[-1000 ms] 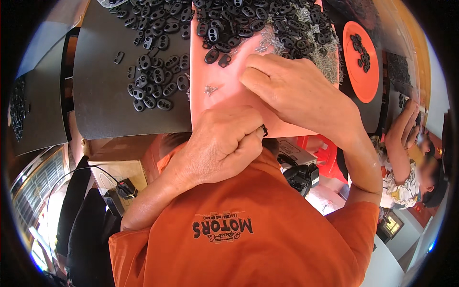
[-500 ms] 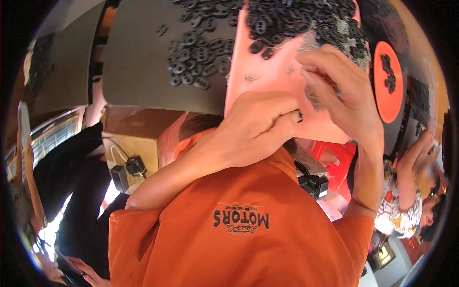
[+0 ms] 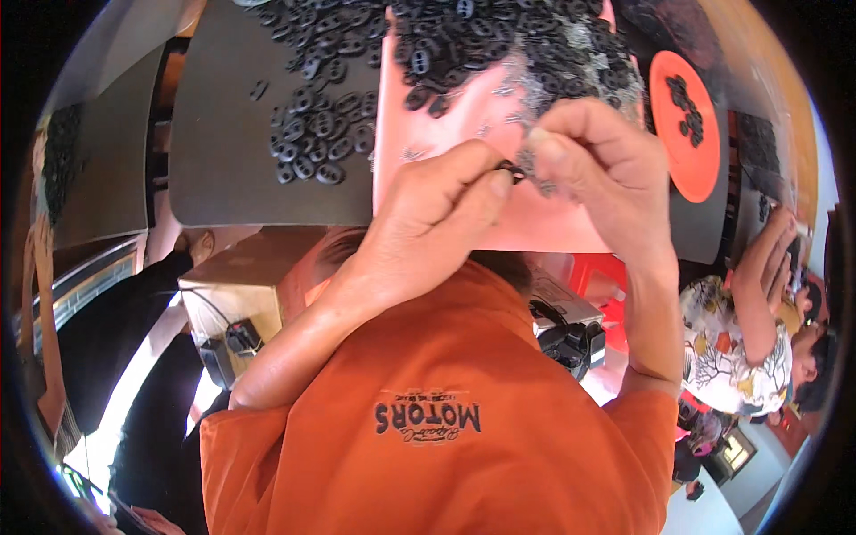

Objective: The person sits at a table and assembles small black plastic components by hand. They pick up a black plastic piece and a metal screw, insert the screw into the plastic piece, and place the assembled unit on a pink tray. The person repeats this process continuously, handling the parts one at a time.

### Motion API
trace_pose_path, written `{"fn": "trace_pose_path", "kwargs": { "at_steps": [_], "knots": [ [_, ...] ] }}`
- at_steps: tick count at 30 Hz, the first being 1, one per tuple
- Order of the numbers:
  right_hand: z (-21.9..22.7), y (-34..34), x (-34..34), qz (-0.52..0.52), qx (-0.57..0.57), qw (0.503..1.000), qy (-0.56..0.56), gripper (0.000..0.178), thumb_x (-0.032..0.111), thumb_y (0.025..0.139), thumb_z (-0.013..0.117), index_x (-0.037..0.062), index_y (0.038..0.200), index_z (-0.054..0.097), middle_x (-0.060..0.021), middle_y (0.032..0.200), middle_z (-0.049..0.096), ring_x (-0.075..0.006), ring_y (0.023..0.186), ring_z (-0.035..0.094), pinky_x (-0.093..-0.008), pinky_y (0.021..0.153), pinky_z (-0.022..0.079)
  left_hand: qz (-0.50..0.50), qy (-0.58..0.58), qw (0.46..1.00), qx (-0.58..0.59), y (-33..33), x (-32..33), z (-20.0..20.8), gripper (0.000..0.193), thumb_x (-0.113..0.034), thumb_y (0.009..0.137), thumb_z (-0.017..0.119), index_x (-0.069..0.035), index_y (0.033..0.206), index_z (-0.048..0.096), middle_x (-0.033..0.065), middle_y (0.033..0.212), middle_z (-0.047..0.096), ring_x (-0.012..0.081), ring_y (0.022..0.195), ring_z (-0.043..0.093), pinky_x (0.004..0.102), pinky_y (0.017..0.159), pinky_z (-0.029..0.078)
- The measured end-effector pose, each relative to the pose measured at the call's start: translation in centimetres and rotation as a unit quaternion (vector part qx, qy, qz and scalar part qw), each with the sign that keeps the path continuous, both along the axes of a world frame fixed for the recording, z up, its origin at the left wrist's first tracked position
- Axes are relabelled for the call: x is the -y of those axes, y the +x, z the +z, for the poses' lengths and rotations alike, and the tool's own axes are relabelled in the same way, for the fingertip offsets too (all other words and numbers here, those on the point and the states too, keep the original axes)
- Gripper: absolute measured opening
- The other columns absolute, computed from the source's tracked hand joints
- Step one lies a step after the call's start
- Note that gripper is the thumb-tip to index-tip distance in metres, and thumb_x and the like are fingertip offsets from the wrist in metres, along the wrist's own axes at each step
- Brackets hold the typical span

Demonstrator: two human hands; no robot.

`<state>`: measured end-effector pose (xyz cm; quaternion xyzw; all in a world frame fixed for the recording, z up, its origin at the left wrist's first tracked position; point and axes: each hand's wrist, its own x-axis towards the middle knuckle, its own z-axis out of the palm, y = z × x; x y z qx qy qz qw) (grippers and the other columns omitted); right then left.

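Black plastic shows at the tips of my left hand (image 3: 437, 192): I have a small black piece (image 3: 512, 170) pinched between thumb and forefinger, its end poking out toward my other hand, above the pink surface (image 3: 544, 232). My right hand (image 3: 602, 165) is just beside it, fingers curled, thumb and forefinger drawn close together; blur and the angle mean I can't tell whether a spring sits between them. A little cluster of metal springs (image 3: 546, 186) shows right by my right thumb, between the two hands.

Beyond my hands, the far part of the pink surface bears a big heap of black oval parts (image 3: 464, 45), with more silvery springs (image 3: 515, 85) strewn along and among them. To my left, on the dark table (image 3: 227, 152), lies a smaller pile of black ovals (image 3: 321, 134), each with two holes. To my right, an orange-red plate (image 3: 691, 183) holds a few dark pieces (image 3: 686, 111). Past it, a co-worker in a patterned shirt (image 3: 731, 357) has both hands raised together.
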<state>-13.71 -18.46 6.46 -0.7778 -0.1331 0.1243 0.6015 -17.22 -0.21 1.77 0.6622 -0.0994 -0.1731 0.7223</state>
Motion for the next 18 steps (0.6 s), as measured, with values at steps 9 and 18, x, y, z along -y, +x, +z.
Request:
{"fn": "trace_pose_path", "kwargs": {
  "at_steps": [9,18],
  "knots": [
    [-0.64,-0.32,-0.11,-0.005,0.015,0.999,-0.031,0.017,0.015,0.093,0.062,-0.0018,0.090,0.062,-0.0022,0.075,0.061,-0.0056,0.070,0.054,-0.0230,0.061,0.045,-0.012,-0.025,0.999,-0.041,0.13,0.09,-0.44,0.018,-0.019,0.098,0.051,-0.004,0.098,0.060,-0.0047,0.077,0.054,0.0014,0.064,0.043,0.0173,0.055,0.036],
    [-0.88,-0.68,-0.35,-0.001,0.034,0.999,-0.039,0.016,0.014,0.092,0.063,-0.0016,0.089,0.062,-0.0009,0.071,0.058,-0.0048,0.065,0.049,-0.0234,0.057,0.042,-0.014,-0.031,0.998,-0.043,0.09,0.06,-0.34,0.017,-0.017,0.098,0.051,-0.003,0.100,0.060,-0.0054,0.076,0.051,0.0017,0.066,0.041,0.0177,0.056,0.034]
  ]
}}
